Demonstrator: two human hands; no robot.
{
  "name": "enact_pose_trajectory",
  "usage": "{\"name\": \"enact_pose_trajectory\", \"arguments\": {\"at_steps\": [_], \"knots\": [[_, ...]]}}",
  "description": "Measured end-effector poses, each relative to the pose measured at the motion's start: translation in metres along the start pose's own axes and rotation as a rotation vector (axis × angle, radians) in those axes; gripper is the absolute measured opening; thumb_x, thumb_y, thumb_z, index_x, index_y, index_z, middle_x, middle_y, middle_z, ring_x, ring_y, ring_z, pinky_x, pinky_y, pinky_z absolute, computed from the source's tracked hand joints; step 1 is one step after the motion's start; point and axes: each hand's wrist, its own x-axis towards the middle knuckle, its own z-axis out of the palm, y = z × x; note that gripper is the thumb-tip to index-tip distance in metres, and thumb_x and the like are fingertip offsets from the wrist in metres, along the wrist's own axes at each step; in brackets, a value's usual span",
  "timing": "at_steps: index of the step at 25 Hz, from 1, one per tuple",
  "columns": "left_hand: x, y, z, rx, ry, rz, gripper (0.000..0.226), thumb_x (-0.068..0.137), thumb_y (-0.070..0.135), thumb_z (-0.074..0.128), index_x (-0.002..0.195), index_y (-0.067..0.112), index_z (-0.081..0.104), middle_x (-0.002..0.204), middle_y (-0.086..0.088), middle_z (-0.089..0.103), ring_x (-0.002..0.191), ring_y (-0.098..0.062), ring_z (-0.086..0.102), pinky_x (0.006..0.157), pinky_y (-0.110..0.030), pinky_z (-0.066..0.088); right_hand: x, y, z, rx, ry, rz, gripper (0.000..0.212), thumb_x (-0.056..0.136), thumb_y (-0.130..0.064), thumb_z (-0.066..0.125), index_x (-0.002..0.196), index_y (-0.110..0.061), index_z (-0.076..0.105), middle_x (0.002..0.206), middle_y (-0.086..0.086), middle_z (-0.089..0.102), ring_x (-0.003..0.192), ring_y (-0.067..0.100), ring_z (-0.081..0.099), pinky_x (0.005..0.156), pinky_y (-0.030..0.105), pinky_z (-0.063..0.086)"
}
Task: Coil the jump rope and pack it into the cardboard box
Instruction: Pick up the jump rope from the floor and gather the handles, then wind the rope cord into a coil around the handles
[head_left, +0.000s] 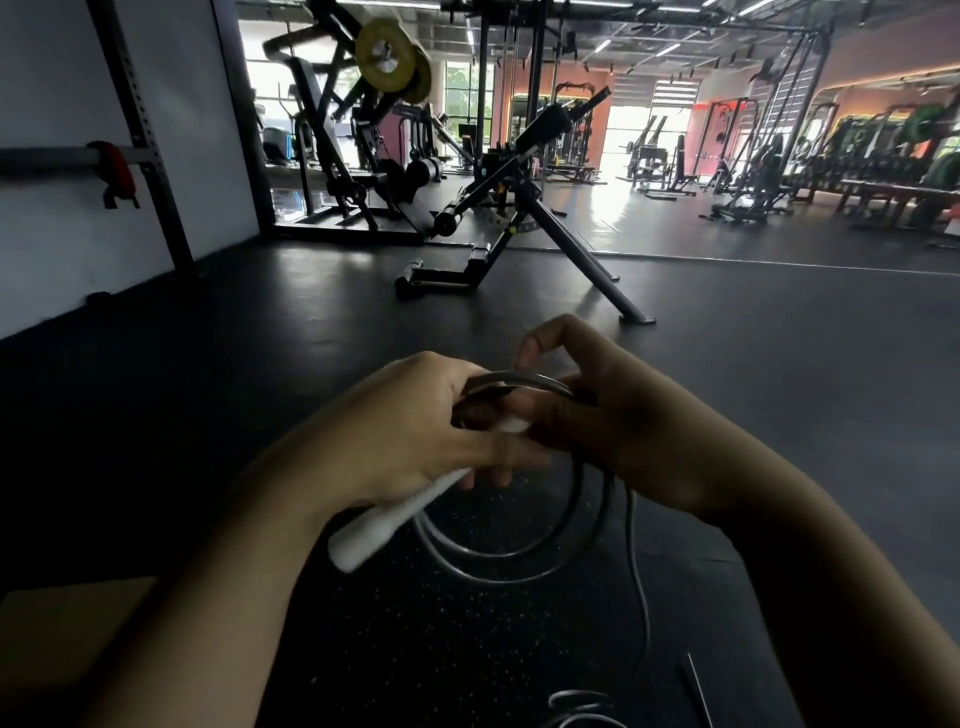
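My left hand (395, 431) grips the jump rope's white handle (384, 519), which points down and to the left, together with the top of the coil. The grey rope (519, 558) hangs below both hands in two or three loops. My right hand (613, 421) pinches the same loops at their top right, index finger raised. A loose strand (641, 597) runs down from the right hand to more rope (576, 706) lying on the floor at the bottom edge. The cardboard box (67, 623) shows as a tan patch at the lower left, partly behind my left forearm.
Dark rubber gym floor (727, 364) stretches ahead. An adjustable bench frame (524, 228) stands in the middle distance, a plate-loaded machine (353, 145) behind it at left, more racks at the far right. A white wall with a rack upright (140, 135) is on the left.
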Motion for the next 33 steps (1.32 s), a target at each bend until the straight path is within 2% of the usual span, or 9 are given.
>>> {"name": "enact_pose_trajectory", "arguments": {"at_steps": [2, 5, 9, 12, 16, 20, 24, 28, 33], "knots": [[0.0, -0.001, 0.004, -0.105, 0.012, 0.029, 0.023, 0.085, 0.037, 0.073, 0.084, 0.014, 0.07, 0.057, 0.001, 0.064, 0.05, -0.015, 0.06, 0.051, -0.029, 0.05, 0.0, 0.001, -0.005, -0.018, 0.018, -0.025, 0.018, 0.098, -0.026, 0.061, 0.11, -0.019, 0.048, 0.096, 0.02, 0.077, 0.085, 0.036, 0.073, 0.081, 0.052, 0.059], [0.001, 0.0, 0.011, -0.201, -0.014, 0.042, 0.039, 0.092, 0.044, 0.06, 0.093, 0.005, 0.065, 0.057, 0.007, 0.046, 0.044, -0.006, 0.04, 0.042, -0.018, 0.033, -0.002, -0.002, -0.008, -0.006, 0.052, -0.056, 0.022, 0.097, -0.021, 0.061, 0.113, -0.009, 0.052, 0.078, 0.006, 0.069, 0.058, -0.001, 0.057, 0.056, 0.009, 0.043], [-0.001, 0.003, 0.003, -0.458, -0.009, -0.001, 0.04, 0.09, 0.052, 0.049, 0.079, 0.014, 0.058, 0.057, 0.006, 0.035, 0.043, -0.007, 0.028, 0.042, -0.021, 0.022, -0.01, 0.003, -0.021, 0.263, 0.163, -0.065, 0.036, 0.091, -0.039, 0.064, 0.108, -0.008, 0.064, 0.084, 0.011, 0.063, 0.054, 0.009, 0.046, 0.048, 0.019, 0.036], [0.003, -0.001, -0.007, -0.747, 0.252, 0.091, 0.04, 0.089, 0.055, 0.047, 0.08, 0.017, 0.053, 0.057, 0.008, 0.032, 0.043, -0.006, 0.026, 0.043, -0.024, 0.021, -0.01, 0.015, -0.026, 0.288, 0.213, -0.039, 0.062, 0.091, -0.064, 0.049, 0.108, -0.007, 0.067, 0.094, 0.024, 0.065, 0.054, 0.019, 0.043, 0.049, 0.028, 0.036], [0.013, -0.002, -0.012, -1.127, 0.607, 0.296, 0.039, 0.101, 0.053, 0.038, 0.077, 0.023, 0.047, 0.059, 0.011, 0.031, 0.047, -0.005, 0.028, 0.048, -0.019, 0.033, -0.004, 0.021, 0.004, 0.315, 0.137, 0.044, 0.081, 0.075, -0.089, 0.044, 0.128, -0.031, 0.063, 0.107, 0.01, 0.073, 0.054, 0.017, 0.046, 0.049, 0.028, 0.036], [0.02, 0.001, 0.011, -1.299, 0.759, 0.279, 0.043, 0.104, 0.054, 0.031, 0.08, 0.022, 0.046, 0.06, 0.011, 0.04, 0.054, -0.007, 0.045, 0.063, -0.024, 0.05, 0.003, 0.006, 0.046, 0.325, 0.167, 0.05, 0.062, 0.084, -0.077, 0.044, 0.128, -0.033, 0.052, 0.103, 0.015, 0.071, 0.051, 0.017, 0.047, 0.048, 0.03, 0.035], [0.019, -0.002, 0.034, -1.03, 0.791, 0.144, 0.047, 0.102, 0.063, 0.023, 0.086, 0.03, 0.052, 0.072, 0.013, 0.058, 0.074, -0.005, 0.062, 0.066, -0.026, 0.055, 0.01, -0.003, 0.06, 0.353, 0.385, 0.057, 0.041, 0.097, -0.055, 0.049, 0.106, -0.016, 0.059, 0.07, 0.016, 0.066, 0.043, 0.011, 0.046, 0.04, 0.021, 0.035], [0.023, -0.009, 0.04, -0.948, 0.748, 0.18, 0.044, 0.096, 0.062, 0.037, 0.091, 0.04, 0.075, 0.103, 0.004, 0.073, 0.116, -0.019, 0.063, 0.111, -0.047, 0.044, 0.012, -0.003, 0.058, 0.407, 0.494, 0.061, 0.032, 0.097, -0.046, 0.057, 0.072, -0.027, 0.064, 0.055, 0.007, 0.056, 0.037, 0.011, 0.043, 0.037, 0.02, 0.031], [0.021, -0.022, 0.022, -0.86, 0.569, 0.165, 0.026, 0.102, 0.033, 0.051, 0.086, 0.019, 0.066, 0.088, 0.005, 0.073, 0.096, -0.019, 0.069, 0.089, -0.041, 0.055, 0.011, -0.001, 0.024, 0.204, 0.57, 0.066, 0.025, 0.097, -0.021, 0.062, 0.073, -0.021, 0.07, 0.05, 0.003, 0.056, 0.035, 0.01, 0.04, 0.038, 0.019, 0.029]]}}
